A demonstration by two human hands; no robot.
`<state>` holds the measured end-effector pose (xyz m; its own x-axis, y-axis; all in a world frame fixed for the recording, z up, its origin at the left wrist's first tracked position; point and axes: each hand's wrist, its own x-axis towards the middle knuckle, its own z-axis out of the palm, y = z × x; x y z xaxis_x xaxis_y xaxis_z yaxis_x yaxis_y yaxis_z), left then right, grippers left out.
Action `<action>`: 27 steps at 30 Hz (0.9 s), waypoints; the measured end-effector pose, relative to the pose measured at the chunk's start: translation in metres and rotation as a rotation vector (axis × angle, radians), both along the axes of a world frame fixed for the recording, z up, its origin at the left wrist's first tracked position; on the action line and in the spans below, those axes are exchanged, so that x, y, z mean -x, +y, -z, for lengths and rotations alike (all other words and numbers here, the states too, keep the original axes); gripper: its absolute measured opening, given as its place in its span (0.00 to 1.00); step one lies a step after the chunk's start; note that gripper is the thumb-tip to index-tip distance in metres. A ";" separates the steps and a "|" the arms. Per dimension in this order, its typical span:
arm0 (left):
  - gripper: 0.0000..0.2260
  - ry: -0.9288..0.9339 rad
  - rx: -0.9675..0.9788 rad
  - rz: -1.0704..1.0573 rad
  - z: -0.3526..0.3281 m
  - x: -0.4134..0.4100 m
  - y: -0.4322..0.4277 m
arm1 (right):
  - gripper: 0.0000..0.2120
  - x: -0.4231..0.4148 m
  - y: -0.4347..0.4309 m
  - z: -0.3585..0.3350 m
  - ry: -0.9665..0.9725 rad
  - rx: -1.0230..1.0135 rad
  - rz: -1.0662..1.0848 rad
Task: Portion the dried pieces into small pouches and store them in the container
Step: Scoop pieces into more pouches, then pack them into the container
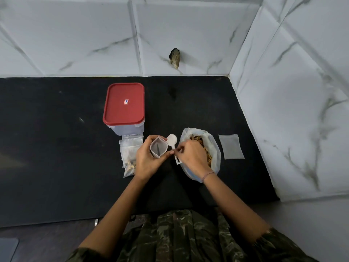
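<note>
My left hand [147,159] holds a small clear pouch [158,148] upright with its mouth spread open. My right hand [190,157] pinches the handle of a white plastic scoop [172,141], whose bowl sits just right of the pouch mouth. A large clear bag of brown dried pieces [205,148] lies open under and behind my right hand. Filled small pouches [129,154] lie left of my left hand. A clear container with a red lid [124,104] stands closed behind them.
An empty flat pouch [231,146] lies to the right of the big bag. The black counter [56,148] meets marble-tiled walls at the back and right. A dark object is fixed to the back wall [174,56].
</note>
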<state>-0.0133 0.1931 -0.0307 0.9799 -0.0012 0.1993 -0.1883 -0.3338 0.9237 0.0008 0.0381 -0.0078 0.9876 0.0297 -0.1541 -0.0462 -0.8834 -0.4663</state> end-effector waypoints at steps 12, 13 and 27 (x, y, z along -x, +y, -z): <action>0.25 0.056 -0.048 0.114 0.013 0.005 -0.021 | 0.09 0.030 -0.096 -0.015 -0.204 -0.063 0.088; 0.24 0.056 -0.052 0.120 0.014 0.005 -0.023 | 0.08 0.036 -0.099 -0.016 -0.214 -0.082 0.056; 0.24 0.107 -0.199 0.106 0.040 0.008 -0.052 | 0.08 0.075 -0.103 0.007 -0.294 0.073 -0.277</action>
<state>-0.0209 0.1411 -0.0710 0.9878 -0.1336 0.0795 -0.1360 -0.4949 0.8583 -0.0741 -0.0652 -0.0148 0.9461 0.2998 0.1223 0.3238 -0.8751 -0.3597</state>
